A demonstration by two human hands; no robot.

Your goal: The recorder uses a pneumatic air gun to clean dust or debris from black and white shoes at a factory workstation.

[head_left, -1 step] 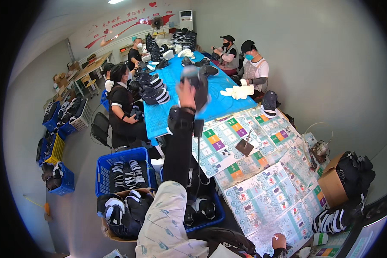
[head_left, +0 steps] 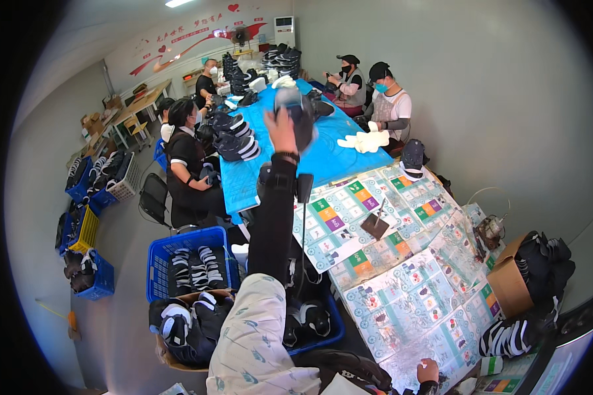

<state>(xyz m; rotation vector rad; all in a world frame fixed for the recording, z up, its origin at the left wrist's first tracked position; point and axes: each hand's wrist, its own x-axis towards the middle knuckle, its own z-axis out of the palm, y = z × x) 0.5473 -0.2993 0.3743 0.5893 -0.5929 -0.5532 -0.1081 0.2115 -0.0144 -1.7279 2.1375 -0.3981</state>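
My left arm reaches far forward over the blue-covered table. In its fingers, my left hand grips a dark shoe upper, partly smeared by motion. Another dark shoe upper lies just beyond it on the blue cover. Down at the near edge of the paper-covered table, my right hand rests with curled fingers. A small pale spot shows at its fingertips, too small to name. Stacked dark shoe uppers with white stripes stand left of my left hand.
Blue crates and a cardboard box of uppers stand left of my arm. A small stand with a rod, a lone upper and a full carton are at right. Several masked co-workers sit around the blue table.
My left hand and the shoe upper have shifted slightly farther away and a little left. My right hand looks the same.
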